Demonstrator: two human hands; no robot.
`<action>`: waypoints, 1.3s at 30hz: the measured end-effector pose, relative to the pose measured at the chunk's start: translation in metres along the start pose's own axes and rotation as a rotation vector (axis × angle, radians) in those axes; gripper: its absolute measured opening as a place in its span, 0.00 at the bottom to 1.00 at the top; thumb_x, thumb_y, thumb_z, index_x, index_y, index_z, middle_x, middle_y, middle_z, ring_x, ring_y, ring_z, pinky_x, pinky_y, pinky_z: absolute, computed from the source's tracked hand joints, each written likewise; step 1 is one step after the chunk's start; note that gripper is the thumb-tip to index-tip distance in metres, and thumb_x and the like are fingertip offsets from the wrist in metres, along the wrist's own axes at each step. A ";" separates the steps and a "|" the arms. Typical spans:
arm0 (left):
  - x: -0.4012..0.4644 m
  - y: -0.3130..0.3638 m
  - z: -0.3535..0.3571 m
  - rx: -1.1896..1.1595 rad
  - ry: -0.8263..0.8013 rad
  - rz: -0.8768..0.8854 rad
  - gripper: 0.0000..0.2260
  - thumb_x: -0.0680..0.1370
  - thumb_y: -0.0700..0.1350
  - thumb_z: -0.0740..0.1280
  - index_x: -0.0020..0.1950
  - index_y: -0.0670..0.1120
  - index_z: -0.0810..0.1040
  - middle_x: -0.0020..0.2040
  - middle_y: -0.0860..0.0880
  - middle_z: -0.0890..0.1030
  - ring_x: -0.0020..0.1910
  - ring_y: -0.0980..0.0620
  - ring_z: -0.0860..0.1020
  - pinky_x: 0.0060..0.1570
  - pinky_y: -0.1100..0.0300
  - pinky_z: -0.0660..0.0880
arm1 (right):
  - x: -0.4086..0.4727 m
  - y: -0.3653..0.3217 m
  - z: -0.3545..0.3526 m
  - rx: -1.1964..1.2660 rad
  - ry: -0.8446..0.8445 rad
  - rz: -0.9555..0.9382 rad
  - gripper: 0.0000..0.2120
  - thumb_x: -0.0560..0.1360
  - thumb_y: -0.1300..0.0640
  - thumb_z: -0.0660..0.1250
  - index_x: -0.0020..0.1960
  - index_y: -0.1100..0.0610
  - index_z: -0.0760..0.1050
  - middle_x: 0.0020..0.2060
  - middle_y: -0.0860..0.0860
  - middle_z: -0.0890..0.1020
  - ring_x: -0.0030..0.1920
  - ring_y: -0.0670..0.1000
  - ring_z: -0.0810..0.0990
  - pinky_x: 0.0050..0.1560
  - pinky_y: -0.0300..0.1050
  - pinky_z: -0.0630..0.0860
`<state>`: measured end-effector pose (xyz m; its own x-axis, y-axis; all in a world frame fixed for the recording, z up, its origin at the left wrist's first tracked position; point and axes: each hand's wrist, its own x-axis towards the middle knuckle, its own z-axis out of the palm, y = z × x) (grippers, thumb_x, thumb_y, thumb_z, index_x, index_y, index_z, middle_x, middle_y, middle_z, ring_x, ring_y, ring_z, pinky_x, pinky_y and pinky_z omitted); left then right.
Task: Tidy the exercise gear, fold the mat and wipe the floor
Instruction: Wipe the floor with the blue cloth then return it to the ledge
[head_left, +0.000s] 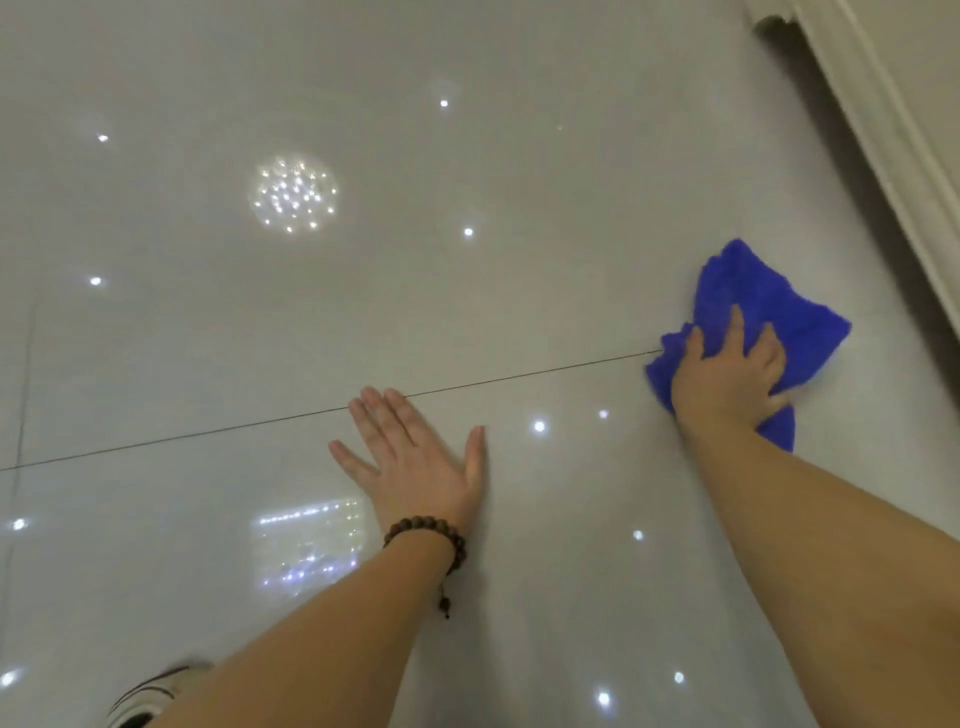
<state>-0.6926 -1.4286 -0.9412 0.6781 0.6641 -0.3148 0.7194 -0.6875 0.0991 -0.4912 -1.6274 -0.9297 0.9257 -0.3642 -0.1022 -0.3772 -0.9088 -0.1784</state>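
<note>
— Blue microfibre, that cloth (753, 306) — where did it lie?
— Bunched on the glossy tiled floor (467, 156), near the pale baseboard (883, 130) at the right. The right hand (727, 379) pressed down on it, fingers spread and bent into the fabric, gripping it.
— And the left hand (421, 457)?
— Flat on the tile, fingers straight and holding nothing — its fingertips reached the dark grout line (208, 434). A beaded bracelet (431, 540) circled that wrist.
— Anything else?
— Part of a shoe (150, 696) at the bottom left edge.
</note>
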 end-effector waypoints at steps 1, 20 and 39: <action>-0.001 0.001 -0.001 0.002 0.004 -0.006 0.42 0.76 0.69 0.38 0.77 0.37 0.37 0.78 0.38 0.39 0.77 0.41 0.36 0.71 0.34 0.38 | -0.013 -0.015 0.003 -0.004 0.002 0.070 0.27 0.79 0.38 0.48 0.77 0.43 0.50 0.77 0.50 0.52 0.76 0.54 0.49 0.70 0.66 0.48; 0.001 0.006 0.003 0.054 0.040 -0.023 0.44 0.75 0.70 0.40 0.77 0.37 0.42 0.79 0.38 0.44 0.77 0.41 0.40 0.71 0.34 0.41 | -0.063 -0.047 0.024 -0.035 -0.016 -0.474 0.27 0.78 0.40 0.51 0.76 0.44 0.56 0.76 0.52 0.58 0.75 0.55 0.55 0.68 0.65 0.53; -0.001 0.003 0.006 0.033 0.080 -0.010 0.44 0.74 0.70 0.41 0.78 0.38 0.41 0.79 0.40 0.43 0.77 0.44 0.38 0.72 0.36 0.38 | 0.001 0.006 0.008 -0.068 0.003 -0.495 0.27 0.77 0.38 0.52 0.74 0.42 0.58 0.75 0.50 0.59 0.74 0.54 0.56 0.69 0.64 0.53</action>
<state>-0.6917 -1.4330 -0.9466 0.6815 0.6918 -0.2388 0.7220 -0.6888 0.0650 -0.4931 -1.6312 -0.9383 0.9934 0.1133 -0.0182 0.1097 -0.9840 -0.1402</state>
